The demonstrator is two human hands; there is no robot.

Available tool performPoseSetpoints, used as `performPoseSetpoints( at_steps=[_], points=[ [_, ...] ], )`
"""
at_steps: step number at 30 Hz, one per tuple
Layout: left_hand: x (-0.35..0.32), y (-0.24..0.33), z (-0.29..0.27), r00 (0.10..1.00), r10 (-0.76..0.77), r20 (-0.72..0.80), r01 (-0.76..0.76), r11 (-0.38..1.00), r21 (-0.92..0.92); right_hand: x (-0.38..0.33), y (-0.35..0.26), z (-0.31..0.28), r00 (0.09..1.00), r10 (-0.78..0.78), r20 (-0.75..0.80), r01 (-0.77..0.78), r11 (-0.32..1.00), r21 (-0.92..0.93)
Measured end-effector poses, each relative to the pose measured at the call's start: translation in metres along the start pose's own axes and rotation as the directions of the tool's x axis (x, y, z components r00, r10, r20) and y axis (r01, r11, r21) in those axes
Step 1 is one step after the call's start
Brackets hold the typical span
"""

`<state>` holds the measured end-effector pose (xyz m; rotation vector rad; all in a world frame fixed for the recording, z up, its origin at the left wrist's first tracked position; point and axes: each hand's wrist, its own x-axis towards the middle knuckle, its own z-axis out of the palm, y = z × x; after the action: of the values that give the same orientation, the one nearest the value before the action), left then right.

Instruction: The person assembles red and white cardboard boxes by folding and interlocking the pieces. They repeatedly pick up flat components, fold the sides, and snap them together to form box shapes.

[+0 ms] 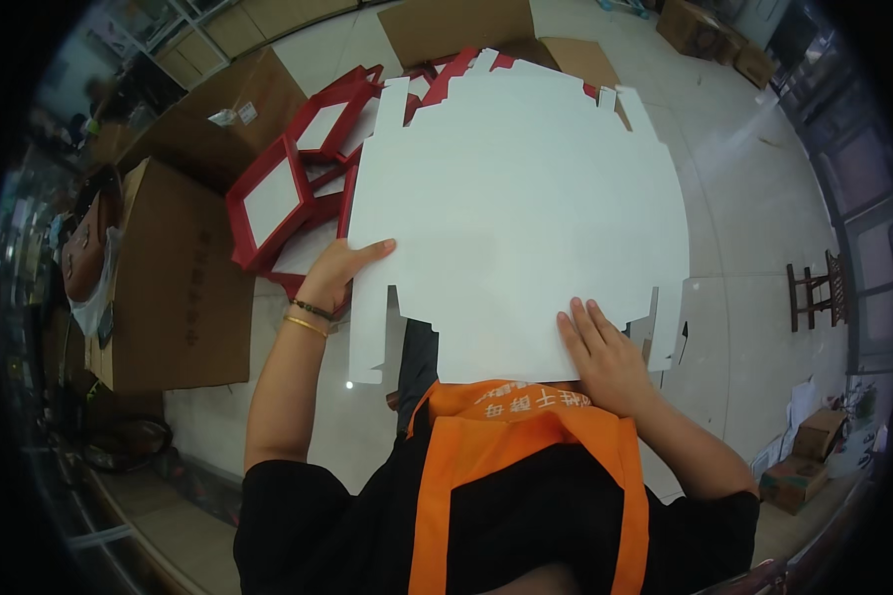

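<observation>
Pale floor (754, 228) lay beyond. Left to right, I saw a box (184, 283), red trays (305, 183), then the left hand (342, 270), thumb over the left edge of the central white card (526, 218), fingers hidden; the right hand (602, 357) lay flat near its front edge. I judged it steadying; next called for even pressure.

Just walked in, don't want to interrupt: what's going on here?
A person in an orange apron is handling a large white sheet with notched edges. The left hand holds its left edge, thumb on top; the right hand rests on it near the edge by the apron. Red-rimmed white trays lie to its left.
</observation>
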<state>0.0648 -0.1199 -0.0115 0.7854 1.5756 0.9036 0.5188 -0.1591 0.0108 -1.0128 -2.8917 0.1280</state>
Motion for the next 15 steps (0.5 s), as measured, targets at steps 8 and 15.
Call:
performPoseSetpoints(
  at_steps=[8, 15],
  points=[
    [-0.104, 0.043, 0.074, 0.577, 0.502, 0.644, -0.77, 0.071, 0.635, 0.019, 0.025, -0.029, 0.964, -0.027, 0.264, 0.017, 0.999, 0.04],
    [-0.072, 0.003, 0.086, 0.509, 0.594, 0.623, -0.738, -0.072, 0.671, 0.024, 0.039, -0.039, 0.98, -0.095, 0.174, 0.068, 0.985, 0.157]
  ],
)
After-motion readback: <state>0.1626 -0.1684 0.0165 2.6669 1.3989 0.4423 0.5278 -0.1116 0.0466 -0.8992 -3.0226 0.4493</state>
